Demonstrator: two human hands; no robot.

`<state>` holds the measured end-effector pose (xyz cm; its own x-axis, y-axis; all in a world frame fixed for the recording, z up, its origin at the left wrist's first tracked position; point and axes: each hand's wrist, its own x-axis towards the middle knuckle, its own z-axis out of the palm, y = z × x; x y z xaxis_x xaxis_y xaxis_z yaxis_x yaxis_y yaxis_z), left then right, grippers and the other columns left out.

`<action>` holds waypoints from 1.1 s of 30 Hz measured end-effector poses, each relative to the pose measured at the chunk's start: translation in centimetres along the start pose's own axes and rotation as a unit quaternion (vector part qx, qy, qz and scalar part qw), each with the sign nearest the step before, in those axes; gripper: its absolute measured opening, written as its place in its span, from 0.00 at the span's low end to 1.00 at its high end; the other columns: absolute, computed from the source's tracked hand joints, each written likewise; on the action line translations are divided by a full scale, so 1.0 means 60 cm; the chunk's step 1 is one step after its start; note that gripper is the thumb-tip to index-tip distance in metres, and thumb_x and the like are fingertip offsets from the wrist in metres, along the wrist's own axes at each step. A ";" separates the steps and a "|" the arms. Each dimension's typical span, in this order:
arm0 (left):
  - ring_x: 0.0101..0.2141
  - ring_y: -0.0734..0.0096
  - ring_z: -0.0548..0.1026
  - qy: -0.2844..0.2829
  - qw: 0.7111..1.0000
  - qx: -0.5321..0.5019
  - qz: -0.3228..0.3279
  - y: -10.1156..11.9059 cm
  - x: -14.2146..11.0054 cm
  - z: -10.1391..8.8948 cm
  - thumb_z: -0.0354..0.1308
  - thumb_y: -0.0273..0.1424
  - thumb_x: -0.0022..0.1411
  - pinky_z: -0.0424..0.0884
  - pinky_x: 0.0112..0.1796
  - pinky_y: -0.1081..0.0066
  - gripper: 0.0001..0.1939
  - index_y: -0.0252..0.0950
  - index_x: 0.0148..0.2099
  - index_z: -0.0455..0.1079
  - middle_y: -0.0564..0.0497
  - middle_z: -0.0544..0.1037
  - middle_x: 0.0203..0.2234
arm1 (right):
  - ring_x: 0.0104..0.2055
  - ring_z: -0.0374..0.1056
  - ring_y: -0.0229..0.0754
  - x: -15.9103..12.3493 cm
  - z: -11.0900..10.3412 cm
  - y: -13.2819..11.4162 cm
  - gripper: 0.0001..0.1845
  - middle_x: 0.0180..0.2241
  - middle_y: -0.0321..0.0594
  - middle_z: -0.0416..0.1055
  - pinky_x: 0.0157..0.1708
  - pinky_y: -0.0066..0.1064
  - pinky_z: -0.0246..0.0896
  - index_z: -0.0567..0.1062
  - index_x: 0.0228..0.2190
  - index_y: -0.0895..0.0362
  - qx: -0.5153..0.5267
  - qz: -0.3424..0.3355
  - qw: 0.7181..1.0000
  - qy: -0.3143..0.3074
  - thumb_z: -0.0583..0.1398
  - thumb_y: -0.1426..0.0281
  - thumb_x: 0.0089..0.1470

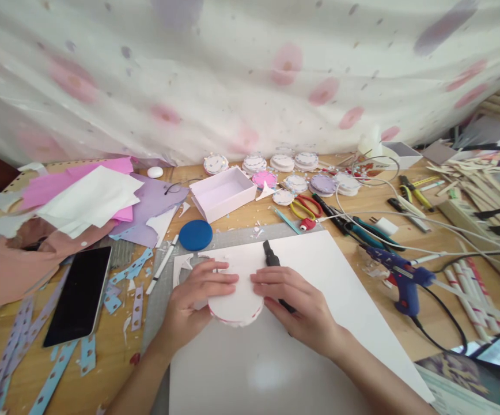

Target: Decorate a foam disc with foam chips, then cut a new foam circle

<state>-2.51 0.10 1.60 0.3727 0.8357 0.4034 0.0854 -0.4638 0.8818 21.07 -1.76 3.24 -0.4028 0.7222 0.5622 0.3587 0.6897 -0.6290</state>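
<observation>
A round white disc (235, 308) with a scalloped, pink-touched lower rim is between my two hands, over a large white board (250, 351). My left hand (193, 294) grips its left side, fingers on top and thumb at the edge. My right hand (297, 300) holds the right side in the same way. A black pen-like tool (271, 253) runs beneath the fingers of my right hand; whether they grip it too is hidden. Beyond my left hand lie a white paper offcut (184, 263) and a blue round lid (195, 235).
A pale open box (224, 193) stands behind, near several decorated discs (323, 184). On the right are scissors (306, 206), pliers (373, 233), a blue glue gun (401, 276) and loose cables. A phone (79, 294) and paper strips (55, 374) lie left.
</observation>
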 end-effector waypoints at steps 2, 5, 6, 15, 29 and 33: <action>0.51 0.56 0.73 0.003 0.999 0.038 0.032 -0.001 0.000 0.001 0.60 0.24 0.60 0.61 0.56 0.51 0.15 0.49 0.46 0.78 0.51 0.82 0.43 | 0.55 0.67 0.45 -0.003 0.001 0.005 0.19 0.49 0.47 0.75 0.52 0.41 0.67 0.71 0.49 0.56 -0.037 -0.035 0.999 -0.017 0.57 0.82 0.57; 0.58 0.55 0.66 0.008 0.999 0.046 0.021 -0.002 -0.002 0.002 0.60 0.23 0.60 0.60 0.58 0.53 0.17 0.49 0.48 0.78 0.51 0.78 0.50 | 0.55 0.68 0.45 -0.014 0.006 0.012 0.21 0.49 0.46 0.75 0.49 0.41 0.69 0.69 0.52 0.56 -0.084 -0.082 0.993 -0.033 0.58 0.81 0.58; 0.61 0.54 0.62 0.024 1.000 0.019 -0.006 -0.001 -0.003 0.002 0.61 0.24 0.60 0.59 0.59 0.54 0.18 0.49 0.50 0.76 0.51 0.74 0.55 | 0.54 0.69 0.45 -0.019 0.007 0.014 0.22 0.48 0.45 0.76 0.47 0.41 0.70 0.69 0.53 0.55 -0.101 -0.093 0.990 -0.027 0.58 0.80 0.58; 0.50 0.49 0.74 -0.037 0.853 -0.393 -0.341 -0.002 -0.008 0.005 0.62 0.46 0.57 0.74 0.41 0.65 0.30 0.40 0.58 0.69 0.41 0.75 0.53 | 0.59 0.64 0.45 -0.033 0.002 0.017 0.25 0.48 0.49 0.76 0.51 0.35 0.70 0.66 0.57 0.62 -0.153 -0.130 0.979 -0.031 0.56 0.81 0.59; 0.38 0.63 0.76 -0.071 0.935 -0.188 -0.291 0.003 -0.010 0.010 0.59 0.38 0.63 0.69 0.37 0.73 0.18 0.36 0.53 0.74 0.46 0.81 0.40 | 0.29 0.69 0.37 -0.001 0.013 -0.007 0.13 0.28 0.37 0.73 0.31 0.27 0.67 0.73 0.32 0.56 0.164 0.328 0.930 -0.022 0.61 0.59 0.57; 0.37 0.63 0.74 -0.088 0.937 -0.172 -0.290 0.006 -0.010 0.009 0.57 0.39 0.64 0.68 0.36 0.73 0.19 0.35 0.53 0.73 0.47 0.80 0.38 | 0.28 0.68 0.38 -0.005 0.016 -0.012 0.14 0.26 0.37 0.73 0.29 0.27 0.65 0.73 0.30 0.57 0.165 0.339 0.926 -0.006 0.62 0.58 0.55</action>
<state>-2.23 -0.74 1.57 0.5050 0.8425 -0.1877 0.0293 0.2006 0.9792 20.13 -2.51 3.04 -0.1892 0.9816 -0.0265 0.2558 0.0232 -0.9664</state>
